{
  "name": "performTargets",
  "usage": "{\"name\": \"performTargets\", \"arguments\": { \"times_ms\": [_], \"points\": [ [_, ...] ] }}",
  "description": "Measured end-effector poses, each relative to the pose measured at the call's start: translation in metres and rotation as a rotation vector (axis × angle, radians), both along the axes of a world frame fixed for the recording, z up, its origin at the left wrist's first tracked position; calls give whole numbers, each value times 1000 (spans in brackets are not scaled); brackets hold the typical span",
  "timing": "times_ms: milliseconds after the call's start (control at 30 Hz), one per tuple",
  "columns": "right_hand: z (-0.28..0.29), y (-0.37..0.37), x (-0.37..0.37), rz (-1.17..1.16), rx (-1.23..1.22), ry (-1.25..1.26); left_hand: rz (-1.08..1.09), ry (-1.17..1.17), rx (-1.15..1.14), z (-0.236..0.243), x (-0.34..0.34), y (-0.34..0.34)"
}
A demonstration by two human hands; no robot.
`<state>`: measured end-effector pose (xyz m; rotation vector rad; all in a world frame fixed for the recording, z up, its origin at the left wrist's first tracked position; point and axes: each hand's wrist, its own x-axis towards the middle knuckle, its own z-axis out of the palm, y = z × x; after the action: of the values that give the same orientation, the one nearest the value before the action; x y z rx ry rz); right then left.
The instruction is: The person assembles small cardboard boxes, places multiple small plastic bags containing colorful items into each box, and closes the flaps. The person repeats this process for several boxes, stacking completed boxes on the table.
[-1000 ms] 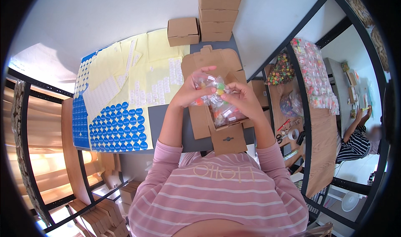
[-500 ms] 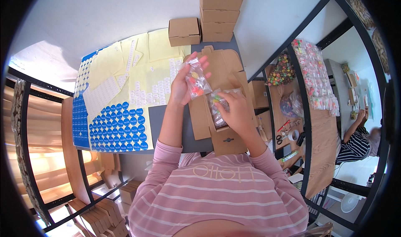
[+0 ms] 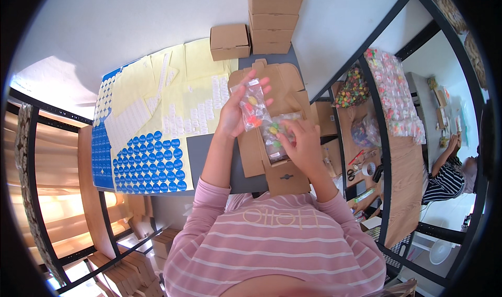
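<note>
An open brown cardboard box (image 3: 252,151) lies at the table's front right with its flaps spread. My left hand (image 3: 231,115) holds a small clear plastic bag (image 3: 254,102) over the box's left side, fingers behind it and palm up. Small red and yellow pieces show through that bag, with a white label at its top. Inside the box lies another clear bag (image 3: 272,144) with green and yellow pieces. My right hand (image 3: 305,146) reaches over the box from the right, thumb and fingers closed on this bag. Its far fingertips are partly hidden.
Sheets of round blue stickers (image 3: 151,163) and white labels (image 3: 125,122) cover the table's left. A closed carton (image 3: 229,40) and a carton stack (image 3: 274,20) stand behind. On the right are a metal-framed shelf (image 3: 384,156), scissors (image 3: 351,174), a tape roll (image 3: 369,169) and another person (image 3: 444,179).
My left hand has turned slightly and brought its bag a little lower and to the right. My right hand's fingers have shifted on the bag in the box, showing more of its green pieces.
</note>
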<state>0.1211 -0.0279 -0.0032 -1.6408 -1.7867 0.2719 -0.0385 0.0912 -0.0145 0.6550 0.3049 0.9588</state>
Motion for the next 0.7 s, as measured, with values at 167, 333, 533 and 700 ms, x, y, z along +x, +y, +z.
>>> {"name": "performTargets", "arguments": {
  "times_ms": [167,333,533,700],
  "points": [
    [5,17,-5,36,36,492,-66,-8,107,1,6,-7],
    [5,26,-3,131,-126,746,-88,44,252,-1,11,-12],
    [10,-6,18,175,-298,561,140,250,305,-6,2,0],
    [12,-15,17,175,-390,507,196,502,493,-11,-1,5]
  ]
}}
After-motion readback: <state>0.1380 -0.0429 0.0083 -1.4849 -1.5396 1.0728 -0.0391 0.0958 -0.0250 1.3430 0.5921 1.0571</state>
